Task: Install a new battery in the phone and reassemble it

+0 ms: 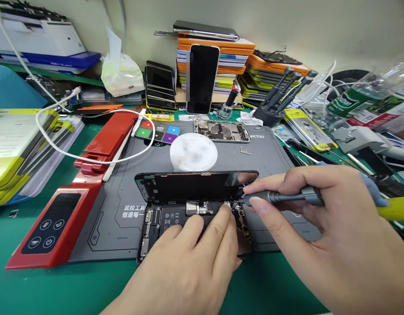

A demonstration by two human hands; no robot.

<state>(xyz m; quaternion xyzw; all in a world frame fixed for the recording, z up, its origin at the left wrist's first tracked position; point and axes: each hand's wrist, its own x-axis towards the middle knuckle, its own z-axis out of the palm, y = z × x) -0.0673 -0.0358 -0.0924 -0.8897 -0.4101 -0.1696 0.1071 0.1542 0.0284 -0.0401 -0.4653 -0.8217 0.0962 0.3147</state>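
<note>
An opened phone (pixel 169 218) lies on the grey mat (pixel 120 238), its screen (pixel 195 187) tilted up at the far side and leaning by a round white container (pixel 193 153). My left hand (pixel 192 258) lies over the phone's body with fingers spread, fingertips touching its inner parts near the screen hinge line. A dark grey screwdriver (pixel 287 197) is pinched between the thumb and fingers of my right hand (pixel 333 227), pointing left at the phone's right upper corner. Its tip is hidden by the fingers.
Left stands a red device (pixel 57 223) with a white cable (pixel 90 158) looped over it. Behind the container lie another opened phone (pixel 221 130) and coloured pads (pixel 159 131). An upright phone (pixel 203 78), a small bottle (pixel 227 107) and a tool holder (pixel 270 114) stand farther back.
</note>
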